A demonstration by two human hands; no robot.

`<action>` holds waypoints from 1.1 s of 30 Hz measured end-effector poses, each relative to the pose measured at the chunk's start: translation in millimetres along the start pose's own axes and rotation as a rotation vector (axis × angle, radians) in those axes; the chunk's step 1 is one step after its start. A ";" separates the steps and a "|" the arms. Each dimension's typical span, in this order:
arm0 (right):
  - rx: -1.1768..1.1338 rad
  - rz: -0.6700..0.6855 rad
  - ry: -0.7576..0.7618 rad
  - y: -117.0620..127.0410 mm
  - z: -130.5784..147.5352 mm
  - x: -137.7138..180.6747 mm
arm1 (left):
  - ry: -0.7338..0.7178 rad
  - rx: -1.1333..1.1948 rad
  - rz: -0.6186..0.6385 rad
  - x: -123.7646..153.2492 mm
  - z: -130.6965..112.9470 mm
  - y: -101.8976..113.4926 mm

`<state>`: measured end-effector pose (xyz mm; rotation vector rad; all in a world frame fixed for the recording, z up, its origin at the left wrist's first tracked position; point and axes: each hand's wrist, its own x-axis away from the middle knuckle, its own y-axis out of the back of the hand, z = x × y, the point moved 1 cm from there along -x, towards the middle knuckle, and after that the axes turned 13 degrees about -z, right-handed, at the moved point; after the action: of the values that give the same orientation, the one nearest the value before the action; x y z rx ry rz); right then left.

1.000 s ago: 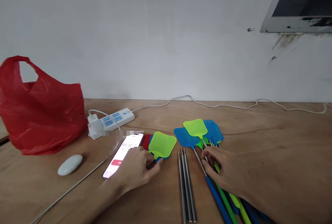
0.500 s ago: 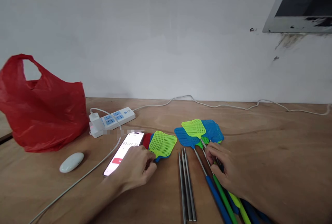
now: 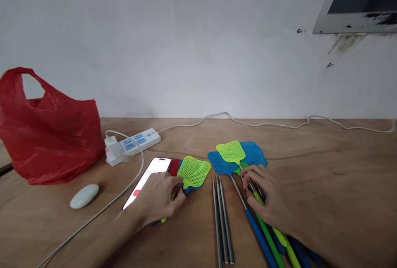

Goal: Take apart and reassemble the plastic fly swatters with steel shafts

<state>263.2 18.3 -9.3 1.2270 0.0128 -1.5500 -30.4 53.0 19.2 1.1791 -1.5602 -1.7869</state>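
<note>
My left hand [image 3: 161, 195] hovers over a stack of fly swatter heads, its bent fingertips at the neck of the yellow-green fly swatter head [image 3: 194, 171]. A gap between thumb and forefinger shows yellow-green and dark blue pieces beneath. Under that head lie blue and red ones. My right hand [image 3: 263, 191] rests over a bunch of assembled fly swatters, thumb and fingers loosely apart. This bunch has blue [image 3: 221, 163], yellow-green and green heads, metal shafts, and coloured handles [image 3: 262, 239] pointing toward me. Between the hands lie several bare metal rods [image 3: 221, 220].
A lit phone [image 3: 147, 175] lies partly under my left forearm. Beyond it are a white power strip [image 3: 133, 146] with a plugged charger and a white oval object [image 3: 84, 196]. A red plastic bag [image 3: 52, 135] stands at left. A white cable [image 3: 260, 125] runs along the wall.
My right hand's thumb and fingers have spread from a pinch. My left hand has drawn slightly left, uncovering a yellow-green stem and a blue tip below it. The view has shifted a little.
</note>
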 end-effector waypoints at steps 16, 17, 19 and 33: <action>0.075 -0.006 0.009 -6.2 -4.0 1.9 | 0.058 -0.234 0.112 -1.5 3.9 2.6; 0.076 -0.006 0.010 -6.2 -4.0 2.0 | 0.047 -0.232 0.117 -1.4 4.0 2.8; 0.079 -0.009 0.011 -6.3 -4.1 2.3 | 0.031 -0.227 0.118 -1.1 4.4 3.0; 0.056 -0.025 0.026 -5.1 -0.4 1.0 | 0.009 0.119 -0.014 4.8 1.3 2.9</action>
<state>259.9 19.9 -13.1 1.2962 0.0018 -1.5653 -34.4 49.1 20.6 1.2539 -1.6774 -1.7155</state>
